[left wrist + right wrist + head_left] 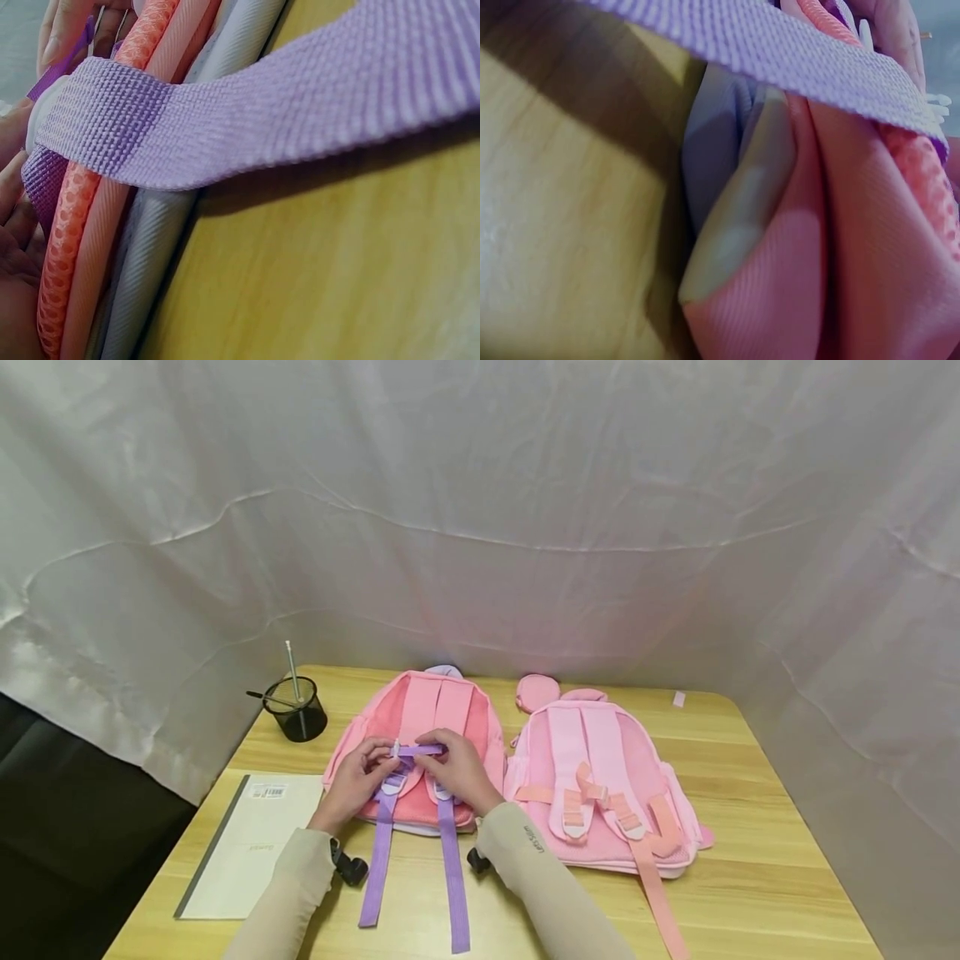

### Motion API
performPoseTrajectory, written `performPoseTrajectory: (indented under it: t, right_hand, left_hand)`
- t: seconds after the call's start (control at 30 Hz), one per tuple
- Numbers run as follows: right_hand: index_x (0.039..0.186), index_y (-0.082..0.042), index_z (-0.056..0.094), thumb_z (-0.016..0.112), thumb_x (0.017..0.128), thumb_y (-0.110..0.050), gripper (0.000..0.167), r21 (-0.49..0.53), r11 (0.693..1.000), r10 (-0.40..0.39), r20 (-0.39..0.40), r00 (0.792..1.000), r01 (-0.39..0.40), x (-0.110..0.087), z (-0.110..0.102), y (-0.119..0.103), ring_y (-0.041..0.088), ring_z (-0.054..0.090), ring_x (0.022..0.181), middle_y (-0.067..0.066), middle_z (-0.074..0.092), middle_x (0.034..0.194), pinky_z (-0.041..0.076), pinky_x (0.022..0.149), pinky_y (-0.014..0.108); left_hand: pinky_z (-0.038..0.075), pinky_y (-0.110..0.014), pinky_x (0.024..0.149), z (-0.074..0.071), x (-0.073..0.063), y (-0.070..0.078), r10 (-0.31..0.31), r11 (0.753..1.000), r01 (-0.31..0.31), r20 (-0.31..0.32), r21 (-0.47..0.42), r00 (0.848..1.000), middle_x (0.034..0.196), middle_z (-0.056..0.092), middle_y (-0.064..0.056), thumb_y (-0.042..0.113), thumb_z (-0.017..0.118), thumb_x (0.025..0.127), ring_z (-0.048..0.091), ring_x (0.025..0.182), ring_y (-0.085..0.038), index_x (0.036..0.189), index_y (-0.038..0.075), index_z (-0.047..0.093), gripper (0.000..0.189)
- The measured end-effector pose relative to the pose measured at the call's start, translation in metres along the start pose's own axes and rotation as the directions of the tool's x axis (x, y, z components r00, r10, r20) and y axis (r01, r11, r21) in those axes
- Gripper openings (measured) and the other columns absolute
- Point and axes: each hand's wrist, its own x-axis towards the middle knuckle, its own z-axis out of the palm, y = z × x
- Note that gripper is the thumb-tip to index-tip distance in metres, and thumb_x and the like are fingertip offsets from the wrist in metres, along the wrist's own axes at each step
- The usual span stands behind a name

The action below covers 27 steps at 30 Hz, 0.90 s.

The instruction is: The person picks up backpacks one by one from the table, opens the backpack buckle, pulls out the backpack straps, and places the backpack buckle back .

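A coral-pink backpack (480, 718) lies back side up on the table. Above its lower half, my left hand (358, 781) pinches a white buckle (396, 748) on a short purple strap (418, 750). The other end of that strap is between the thumb and fingers of my right hand (461, 770). Two long purple webbing straps (380, 852) hang from the shoulder straps over the bag's near edge. One webbing strap (225, 120) crosses the left wrist view close up, and another (780, 60) spans the right wrist view; both hide much of the hands.
To the right lies a light-pink backpack (540, 827) with orange straps (654, 885), a round pink pouch (537, 692) behind it. A notebook (232, 868) rests at the left. Behind that stands a black mesh pen holder (303, 724) with a pencil (292, 668). Grey curtain (480, 568) surrounds the table.
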Motion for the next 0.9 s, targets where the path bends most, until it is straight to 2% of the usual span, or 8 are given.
performPoseTrajectory:
  t: [0.23, 0.43, 0.63, 0.7, 0.9]
  right_hand:
    - [0.110, -0.013, 0.077, 0.078, 0.094, -0.017, 0.016, -0.018, 1.000, -0.012, -0.023, 1.000, 0.012, 0.002, 0.001, 0.004, 0.011, 0.069, 0.093, 0.002, 0.076, 0.110, 0.056, 0.081, 0.021]
    - [0.110, -0.013, 0.078, 0.078, 0.094, -0.018, 0.017, -0.037, 0.999, -0.023, 0.000, 1.000, 0.023, 0.002, 0.004, 0.004, 0.013, 0.069, 0.096, 0.003, 0.077, 0.109, 0.056, 0.086, 0.024]
    - [0.114, -0.011, 0.076, 0.078, 0.094, -0.018, 0.022, -0.018, 0.999, -0.036, 0.021, 0.999, 0.037, 0.002, 0.005, 0.004, 0.014, 0.068, 0.097, 0.003, 0.076, 0.111, 0.055, 0.088, 0.026]
    - [0.117, -0.011, 0.075, 0.078, 0.094, -0.018, 0.024, -0.006, 1.000, -0.026, 0.018, 0.999, 0.026, 0.001, 0.004, 0.005, 0.013, 0.067, 0.096, 0.003, 0.076, 0.112, 0.055, 0.088, 0.027]
    - [0.118, -0.010, 0.074, 0.078, 0.094, -0.017, 0.025, 0.026, 1.000, -0.003, -0.009, 1.000, 0.003, -0.002, 0.002, 0.007, 0.013, 0.069, 0.095, 0.003, 0.077, 0.111, 0.057, 0.088, 0.027]
  left_hand:
    - [0.051, -0.018, 0.080, -0.001, 0.001, -0.001, -0.002, 1.000, 0.002, 0.003, 0.002, 1.000, 0.112, 0.077, -0.017, 0.015, 0.070, 0.100, 0.067, 0.091, -0.008, 0.125, 0.004, 0.063, 0.028]
    - [0.053, -0.019, 0.079, 0.000, 0.001, -0.002, -0.016, 1.000, 0.016, 0.020, 0.014, 1.000, 0.109, 0.077, -0.016, 0.014, 0.071, 0.099, 0.068, 0.088, -0.009, 0.125, 0.008, 0.063, 0.028]
    - [0.050, -0.018, 0.075, 0.001, 0.001, 0.000, -0.016, 0.998, 0.016, 0.002, 0.057, 1.000, 0.100, 0.073, -0.017, 0.010, 0.072, 0.097, 0.063, 0.083, -0.011, 0.125, 0.006, 0.065, 0.029]
    - [0.050, -0.018, 0.074, 0.001, 0.000, 0.004, -0.030, 0.997, 0.030, -0.004, 0.069, 1.000, 0.098, 0.072, -0.018, 0.009, 0.072, 0.097, 0.062, 0.082, -0.011, 0.124, 0.005, 0.065, 0.028]
    - [0.051, -0.019, 0.074, 0.001, -0.006, 0.032, -0.053, 0.997, 0.053, -0.009, 0.059, 0.999, 0.098, 0.071, -0.018, 0.008, 0.071, 0.098, 0.062, 0.082, -0.010, 0.122, 0.001, 0.066, 0.026]
